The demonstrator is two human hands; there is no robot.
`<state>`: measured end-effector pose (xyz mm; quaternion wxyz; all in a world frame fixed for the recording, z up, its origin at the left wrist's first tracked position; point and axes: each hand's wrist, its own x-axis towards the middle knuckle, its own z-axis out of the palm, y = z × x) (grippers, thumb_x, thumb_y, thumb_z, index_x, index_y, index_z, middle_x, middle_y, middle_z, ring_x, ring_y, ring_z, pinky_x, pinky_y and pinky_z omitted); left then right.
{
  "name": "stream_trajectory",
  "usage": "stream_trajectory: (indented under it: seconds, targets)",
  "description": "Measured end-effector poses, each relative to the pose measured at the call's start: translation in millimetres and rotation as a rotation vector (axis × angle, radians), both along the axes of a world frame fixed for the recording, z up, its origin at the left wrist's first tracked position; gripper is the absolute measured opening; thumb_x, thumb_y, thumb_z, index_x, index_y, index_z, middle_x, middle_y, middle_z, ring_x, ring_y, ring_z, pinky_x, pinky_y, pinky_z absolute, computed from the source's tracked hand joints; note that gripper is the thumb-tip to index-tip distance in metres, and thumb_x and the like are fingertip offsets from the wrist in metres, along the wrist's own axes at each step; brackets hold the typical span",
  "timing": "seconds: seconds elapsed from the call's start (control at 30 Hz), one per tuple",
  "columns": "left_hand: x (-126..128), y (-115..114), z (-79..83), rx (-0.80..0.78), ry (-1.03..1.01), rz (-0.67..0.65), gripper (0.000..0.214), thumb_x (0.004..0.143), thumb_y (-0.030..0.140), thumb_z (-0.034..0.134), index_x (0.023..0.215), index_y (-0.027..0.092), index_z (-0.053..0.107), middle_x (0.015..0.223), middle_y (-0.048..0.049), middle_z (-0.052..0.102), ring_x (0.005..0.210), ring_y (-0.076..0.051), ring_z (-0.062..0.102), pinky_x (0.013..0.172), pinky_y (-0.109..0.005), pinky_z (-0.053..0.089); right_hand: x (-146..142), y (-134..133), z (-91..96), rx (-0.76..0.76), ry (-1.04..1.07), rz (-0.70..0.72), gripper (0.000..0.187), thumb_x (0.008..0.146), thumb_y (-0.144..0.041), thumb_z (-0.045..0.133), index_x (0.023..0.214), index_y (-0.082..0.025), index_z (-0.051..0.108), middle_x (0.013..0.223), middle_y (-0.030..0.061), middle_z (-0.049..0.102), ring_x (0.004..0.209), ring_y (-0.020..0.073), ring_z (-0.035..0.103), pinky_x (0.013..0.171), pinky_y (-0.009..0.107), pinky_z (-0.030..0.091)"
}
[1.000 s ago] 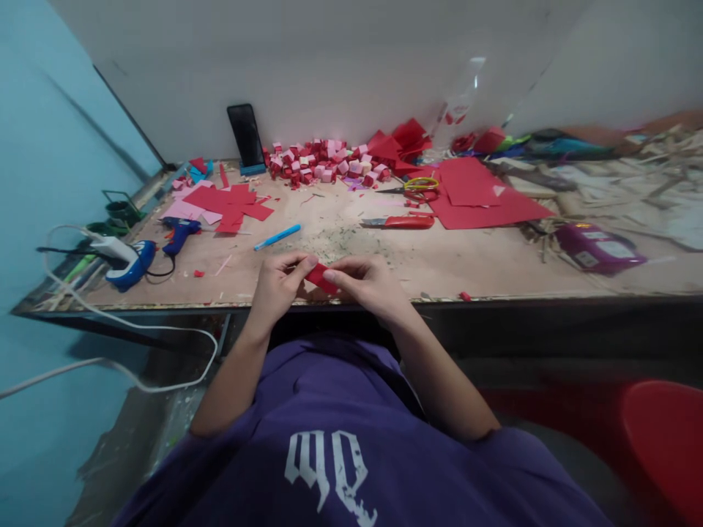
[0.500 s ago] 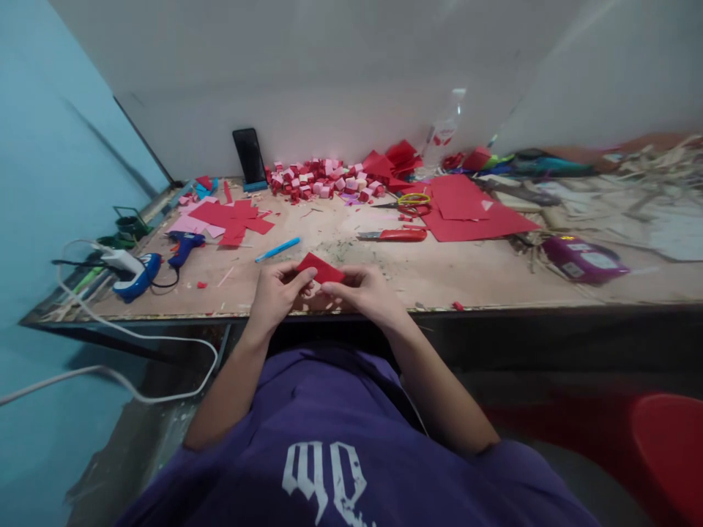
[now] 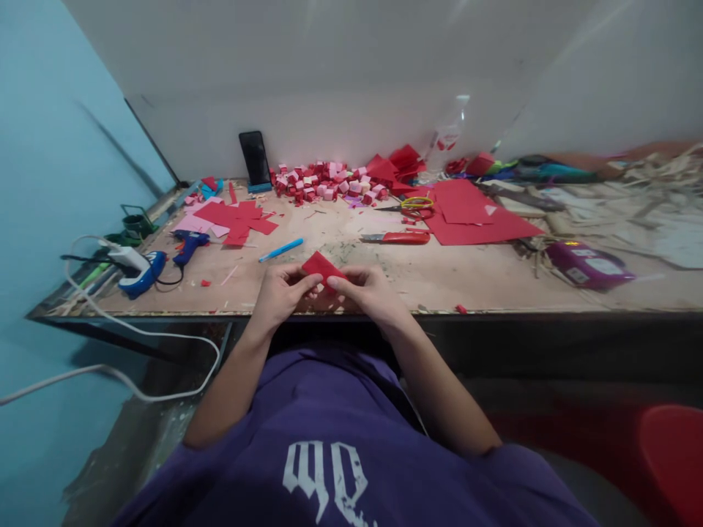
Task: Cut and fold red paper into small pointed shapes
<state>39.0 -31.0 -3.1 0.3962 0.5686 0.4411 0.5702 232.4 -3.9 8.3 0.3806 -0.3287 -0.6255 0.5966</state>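
Between my two hands, over the table's front edge, is a small piece of red paper [image 3: 321, 268], tilted with one corner pointing away from me. My left hand [image 3: 279, 294] pinches its left side, thumb on top. On the other side my right hand [image 3: 369, 291] grips it the same way, its thumb close to the left one. The fingers beneath the paper are mostly hidden. Just beyond the hands lie a blue pen-like tool [image 3: 281, 249] and a utility knife [image 3: 396, 238] with a red handle.
Small red and pink paper cubes [image 3: 329, 181] are heaped at the back beside a propped phone [image 3: 255, 161]. Red sheets [image 3: 477, 212] and yellow-handled scissors [image 3: 415, 203] lie to the right. A glue gun [image 3: 190, 245], power strip [image 3: 143, 274] and purple tape measure [image 3: 587, 263] flank the work area.
The red paper has turned in my fingers, and the pale patch that showed under my thumbs is now covered. My thumbs have come closer together. The view has shifted slightly.
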Motion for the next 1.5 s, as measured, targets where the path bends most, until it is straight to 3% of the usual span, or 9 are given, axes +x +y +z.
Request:
stream_trajectory:
  seconds: [0.17,0.27,0.43,0.5,0.63,0.83,1.03,1.27,1.5]
  targets:
    - [2,-2,3.1,0.012,0.028,-0.030,0.034,0.082,0.050,0.085,0.073,0.018,0.077,0.063,-0.0026,0.073,0.055,-0.015,0.065,0.057,-0.027,0.054,1,1,-1.8,-0.017,0.024,-0.030,0.035,0.082,-0.050,0.084,0.084,-0.016,0.082,0.079,0.0081,0.081,0.068,0.0166,0.072,0.064,0.026,0.055]
    - [3,-4,6.4,0.015,0.032,-0.034,0.028,0.082,0.045,0.084,0.081,0.017,0.080,0.070,-0.0032,0.076,0.061,-0.016,0.069,0.062,-0.027,0.057,-1,1,-3.0,-0.017,0.041,-0.067,0.037,0.081,-0.050,0.084,0.096,-0.017,0.083,0.082,0.0074,0.080,0.068,0.0171,0.071,0.059,0.026,0.054]
    - [3,-4,5.4,0.069,0.055,0.075,0.027,0.083,0.042,0.082,0.076,0.017,0.075,0.073,-0.0010,0.072,0.065,-0.015,0.068,0.063,-0.025,0.055,-5,3,-2.8,0.192,0.053,-0.228,0.046,0.072,-0.040,0.091,0.114,-0.023,0.081,0.107,0.0080,0.081,0.095,0.0241,0.074,0.078,0.036,0.062]
    - [3,-2,3.9,0.097,0.068,0.062,0.025,0.083,0.041,0.082,0.076,0.018,0.074,0.081,-0.0013,0.072,0.070,-0.015,0.067,0.064,-0.025,0.055,-5,3,-1.6,0.183,0.004,-0.167,0.045,0.075,-0.040,0.089,0.115,-0.022,0.082,0.108,0.0089,0.082,0.097,0.0254,0.074,0.081,0.037,0.060]
    - [3,1,2.2,0.130,0.085,0.057,0.029,0.079,0.042,0.086,0.072,0.019,0.069,0.081,-0.0003,0.069,0.073,-0.015,0.065,0.065,-0.025,0.054,-1,1,1.6,0.096,-0.054,-0.033,0.062,0.076,-0.039,0.090,0.133,-0.021,0.077,0.099,0.0076,0.081,0.081,0.0209,0.073,0.068,0.031,0.056]
    - [2,0,2.8,0.111,0.034,0.054,0.028,0.078,0.042,0.086,0.081,0.019,0.071,0.081,-0.0007,0.072,0.075,-0.017,0.069,0.070,-0.027,0.056,1,-5,5.1,-0.005,0.014,0.021,0.064,0.078,-0.034,0.089,0.139,-0.024,0.073,0.096,0.0065,0.082,0.078,0.0193,0.075,0.064,0.027,0.056]
    - [1,-1,1.3,0.150,0.012,0.148,0.024,0.086,0.036,0.076,0.099,0.016,0.078,0.095,-0.0072,0.081,0.086,-0.020,0.074,0.082,-0.031,0.059,1,-1,-2.1,-0.044,0.141,-0.008,0.048,0.083,-0.034,0.083,0.130,-0.024,0.078,0.114,0.0080,0.083,0.085,0.0220,0.079,0.074,0.033,0.063]
    - [1,0,-0.9,0.133,0.084,0.118,0.017,0.087,0.034,0.077,0.087,0.017,0.081,0.084,-0.0036,0.080,0.076,-0.019,0.072,0.075,-0.030,0.059,-2,4,-6.5,0.046,0.145,-0.162,0.030,0.080,-0.037,0.085,0.107,-0.023,0.085,0.101,0.0054,0.084,0.086,0.0221,0.077,0.076,0.033,0.062]
    - [2,0,-1.0,0.153,0.079,0.078,0.017,0.089,0.031,0.075,0.096,0.017,0.083,0.094,-0.0056,0.083,0.086,-0.021,0.076,0.082,-0.033,0.061,-3,-1,-3.4,0.064,0.092,-0.230,0.021,0.080,-0.036,0.083,0.094,-0.021,0.086,0.087,0.0045,0.083,0.073,0.0186,0.073,0.067,0.029,0.058]
